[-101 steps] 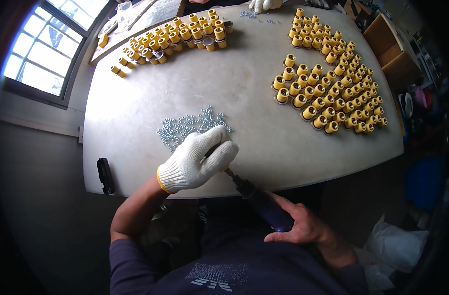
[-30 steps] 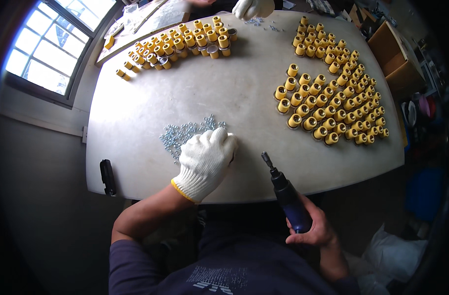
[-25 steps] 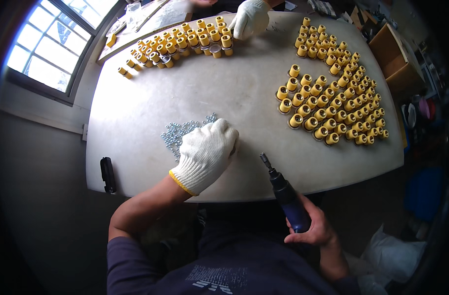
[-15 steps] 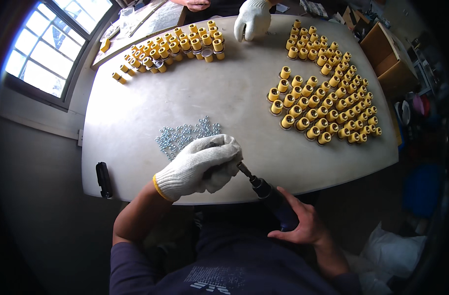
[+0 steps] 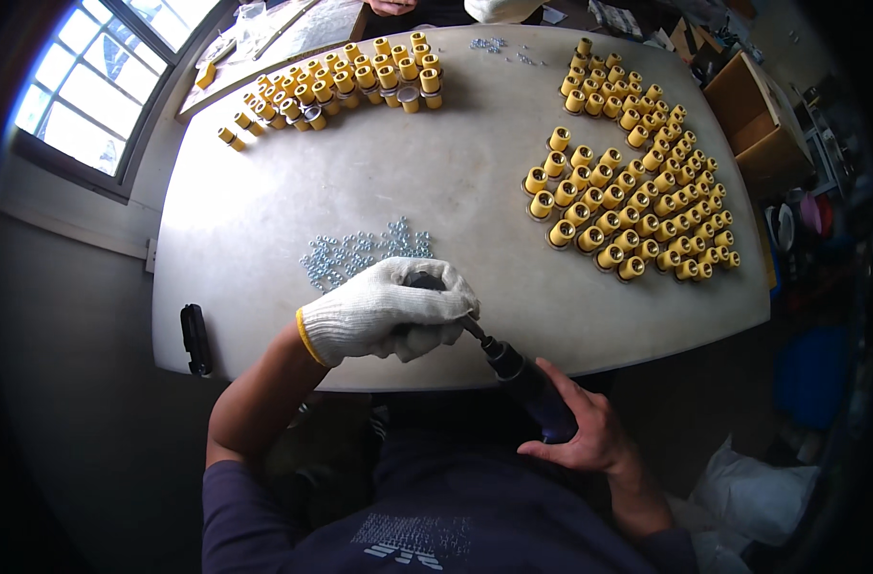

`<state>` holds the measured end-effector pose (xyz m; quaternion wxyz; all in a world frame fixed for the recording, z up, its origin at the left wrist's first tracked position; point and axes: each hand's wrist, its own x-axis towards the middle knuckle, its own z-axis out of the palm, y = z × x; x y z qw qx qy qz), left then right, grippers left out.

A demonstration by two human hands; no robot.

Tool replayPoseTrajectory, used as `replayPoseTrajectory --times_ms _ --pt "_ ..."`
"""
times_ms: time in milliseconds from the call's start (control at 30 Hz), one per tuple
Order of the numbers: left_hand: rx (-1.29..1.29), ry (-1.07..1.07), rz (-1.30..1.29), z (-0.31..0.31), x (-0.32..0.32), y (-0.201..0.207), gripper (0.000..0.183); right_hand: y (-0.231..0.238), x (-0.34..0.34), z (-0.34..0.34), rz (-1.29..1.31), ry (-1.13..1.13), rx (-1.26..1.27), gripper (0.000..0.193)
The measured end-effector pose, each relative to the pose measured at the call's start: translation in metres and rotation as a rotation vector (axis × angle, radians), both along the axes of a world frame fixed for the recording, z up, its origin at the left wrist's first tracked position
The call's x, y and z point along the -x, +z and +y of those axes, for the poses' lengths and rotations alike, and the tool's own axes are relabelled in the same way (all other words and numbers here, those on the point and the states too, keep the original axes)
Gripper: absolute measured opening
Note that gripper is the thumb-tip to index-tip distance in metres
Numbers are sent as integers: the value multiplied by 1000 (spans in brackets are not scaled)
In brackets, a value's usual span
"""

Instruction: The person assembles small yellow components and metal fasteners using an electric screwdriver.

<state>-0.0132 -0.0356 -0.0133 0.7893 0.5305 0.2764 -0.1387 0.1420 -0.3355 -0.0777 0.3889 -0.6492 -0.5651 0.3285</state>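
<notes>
My left hand point(image 5: 384, 304), in a white knit glove with a yellow cuff, is closed around a dark rounded piece point(image 5: 423, 280). Most of that piece is hidden by the fingers, so its kind does not show. My bare right hand point(image 5: 589, 426) grips a dark power screwdriver point(image 5: 530, 386), with thumb and forefinger along its body. The driver's metal bit point(image 5: 471, 326) points up and left, its tip meeting the gloved fingertips. Just beyond the glove lies a spread of small silvery nuts point(image 5: 346, 256) on the pale table point(image 5: 436, 182).
Yellow cylinders with brass-coloured cores stand in groups at the right point(image 5: 628, 218) and far left point(image 5: 360, 78). A black elongated object point(image 5: 196, 340) lies by the left edge. Across the table is another person's gloved hand point(image 5: 501, 10) near more nuts point(image 5: 489, 44). A cardboard box point(image 5: 757, 120) stands right.
The other person's gloved hand has drawn back from the far edge, uncovering small nuts. My gloved hand has turned slightly, and more of the dark piece shows. The driver stays at the fingertips.
</notes>
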Motion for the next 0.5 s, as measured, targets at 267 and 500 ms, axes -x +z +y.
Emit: replayPoseTrajectory --times_ms 267,500 --pt "-980 200 -118 20 -37 -11 32 -6 0 -3 54 -25 -26 110" --pt "-1638 570 -172 123 -116 -49 43 -9 5 0 82 -11 7 113"
